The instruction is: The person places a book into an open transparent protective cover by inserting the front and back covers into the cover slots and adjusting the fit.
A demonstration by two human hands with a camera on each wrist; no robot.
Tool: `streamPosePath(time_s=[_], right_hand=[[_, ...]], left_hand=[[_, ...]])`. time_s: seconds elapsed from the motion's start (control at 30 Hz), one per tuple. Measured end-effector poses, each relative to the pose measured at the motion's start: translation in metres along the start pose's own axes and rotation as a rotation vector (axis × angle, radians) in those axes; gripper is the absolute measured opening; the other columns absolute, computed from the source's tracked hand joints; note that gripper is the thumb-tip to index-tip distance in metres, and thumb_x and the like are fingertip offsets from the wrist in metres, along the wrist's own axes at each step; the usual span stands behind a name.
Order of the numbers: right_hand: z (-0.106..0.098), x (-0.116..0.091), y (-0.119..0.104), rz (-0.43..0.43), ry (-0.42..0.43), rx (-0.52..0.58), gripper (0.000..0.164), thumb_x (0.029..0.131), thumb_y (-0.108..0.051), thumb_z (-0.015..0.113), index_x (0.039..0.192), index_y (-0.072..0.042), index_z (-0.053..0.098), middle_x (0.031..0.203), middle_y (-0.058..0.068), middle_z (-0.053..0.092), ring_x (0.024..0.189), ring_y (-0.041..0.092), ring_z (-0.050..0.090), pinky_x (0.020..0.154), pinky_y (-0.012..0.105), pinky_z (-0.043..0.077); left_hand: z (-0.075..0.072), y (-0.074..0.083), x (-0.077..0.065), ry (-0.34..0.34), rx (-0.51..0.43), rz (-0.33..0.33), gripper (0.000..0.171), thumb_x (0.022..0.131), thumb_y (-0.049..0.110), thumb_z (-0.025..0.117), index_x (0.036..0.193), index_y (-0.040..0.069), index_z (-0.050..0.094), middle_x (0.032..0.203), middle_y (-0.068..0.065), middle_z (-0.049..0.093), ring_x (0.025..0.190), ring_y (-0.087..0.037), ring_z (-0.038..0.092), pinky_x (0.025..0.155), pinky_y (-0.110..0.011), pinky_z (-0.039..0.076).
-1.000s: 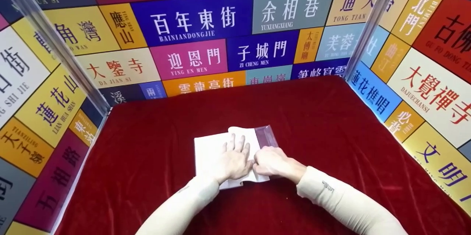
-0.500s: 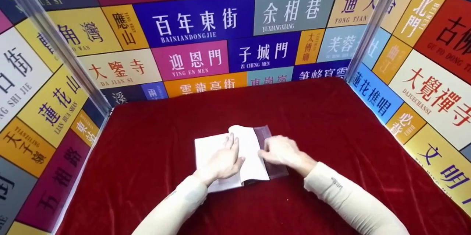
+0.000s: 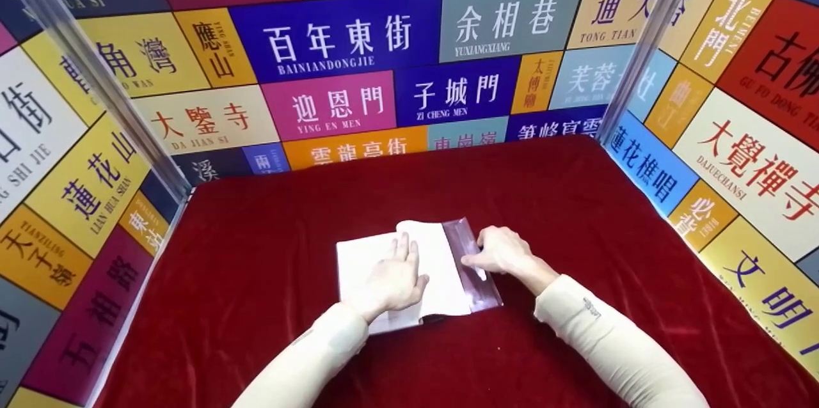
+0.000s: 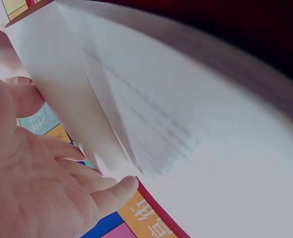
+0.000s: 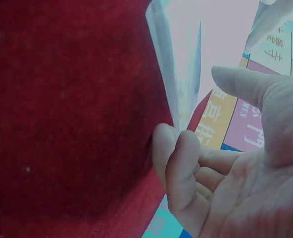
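Observation:
An open book (image 3: 443,270) with white pages lies on the red cloth. A clear, purplish plastic cover flap (image 3: 458,236) sticks out past its right side. My left hand (image 3: 391,280) rests flat on the pages with straight fingers; in the left wrist view, this hand (image 4: 52,183) lies along a raised, curved page. At the flap's outer edge is my right hand (image 3: 507,251), thumb over the flap. In the right wrist view, the fingers of that hand (image 5: 236,168) bend at the book's edge, while the thumb stands apart from them.
Red velvet cloth (image 3: 269,280) covers the table around the book. Behind and at both sides rise panels (image 3: 339,31) printed with coloured signs, joined by metal corner posts (image 3: 121,88).
My right hand has moved right, from the page edge to the outer edge of the flap, baring more of it. My left hand has shifted slightly left and stays on the pages.

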State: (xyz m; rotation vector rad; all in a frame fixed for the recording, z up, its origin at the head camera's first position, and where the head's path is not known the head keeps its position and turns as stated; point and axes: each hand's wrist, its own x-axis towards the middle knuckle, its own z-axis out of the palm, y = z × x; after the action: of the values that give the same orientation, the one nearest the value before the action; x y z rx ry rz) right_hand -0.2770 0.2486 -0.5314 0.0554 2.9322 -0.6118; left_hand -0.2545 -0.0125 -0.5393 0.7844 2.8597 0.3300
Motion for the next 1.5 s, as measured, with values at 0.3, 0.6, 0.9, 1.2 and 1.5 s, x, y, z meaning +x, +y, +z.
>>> streamPosePath(time_s=[0.3, 0.6, 0.9, 1.2, 1.5], right_hand=[[-0.001, 0.003, 0.005, 0.026, -0.062, 0.103, 0.048, 0.088, -0.039, 0.088, 0.117, -0.003, 0.077, 0.087, 0.009, 0.079, 0.051, 0.018, 0.074, 0.052, 0.032, 0.061], [-0.003, 0.004, 0.009, 0.022, -0.079, 0.267, 0.04, 0.091, -0.023, 0.085, 0.118, 0.005, 0.074, 0.086, 0.018, 0.08, 0.052, 0.018, 0.075, 0.051, 0.033, 0.065], [-0.001, 0.007, 0.017, 0.0, -0.096, 0.399, 0.023, 0.096, -0.006, 0.073, 0.114, 0.007, 0.077, 0.081, 0.016, 0.082, 0.055, 0.013, 0.076, 0.054, 0.031, 0.065], [0.0, 0.008, 0.019, 0.027, -0.142, 0.493, 0.02, 0.097, -0.003, 0.074, 0.114, 0.007, 0.078, 0.082, 0.014, 0.083, 0.06, 0.014, 0.077, 0.056, 0.03, 0.066], [0.002, 0.006, 0.018, 0.028, -0.23, 0.586, 0.02, 0.098, -0.007, 0.068, 0.109, 0.004, 0.08, 0.081, 0.008, 0.079, 0.061, 0.013, 0.074, 0.057, 0.028, 0.065]], left_hand=[[0.007, 0.015, 0.007, -0.068, 0.065, -0.077, 0.082, 0.115, 0.046, 0.047, 0.176, -0.003, 0.024, 0.188, -0.025, 0.014, 0.176, -0.044, 0.022, 0.136, -0.06, 0.039], [0.014, 0.024, 0.015, -0.099, 0.111, -0.104, 0.081, 0.115, 0.048, 0.045, 0.177, 0.0, 0.023, 0.19, -0.02, 0.014, 0.177, -0.041, 0.02, 0.138, -0.061, 0.035], [0.025, 0.03, 0.026, -0.201, 0.133, -0.171, 0.083, 0.116, 0.053, 0.041, 0.18, 0.005, 0.018, 0.192, -0.016, 0.007, 0.18, -0.038, 0.006, 0.144, -0.061, 0.018], [0.004, 0.019, 0.021, -0.176, 0.008, -0.098, 0.085, 0.114, 0.046, 0.048, 0.176, -0.005, 0.021, 0.188, -0.026, 0.013, 0.176, -0.046, 0.018, 0.141, -0.057, 0.032], [0.006, 0.014, 0.012, -0.164, -0.01, -0.132, 0.088, 0.113, 0.046, 0.053, 0.175, -0.008, 0.021, 0.186, -0.03, 0.016, 0.175, -0.044, 0.024, 0.141, -0.055, 0.033]])
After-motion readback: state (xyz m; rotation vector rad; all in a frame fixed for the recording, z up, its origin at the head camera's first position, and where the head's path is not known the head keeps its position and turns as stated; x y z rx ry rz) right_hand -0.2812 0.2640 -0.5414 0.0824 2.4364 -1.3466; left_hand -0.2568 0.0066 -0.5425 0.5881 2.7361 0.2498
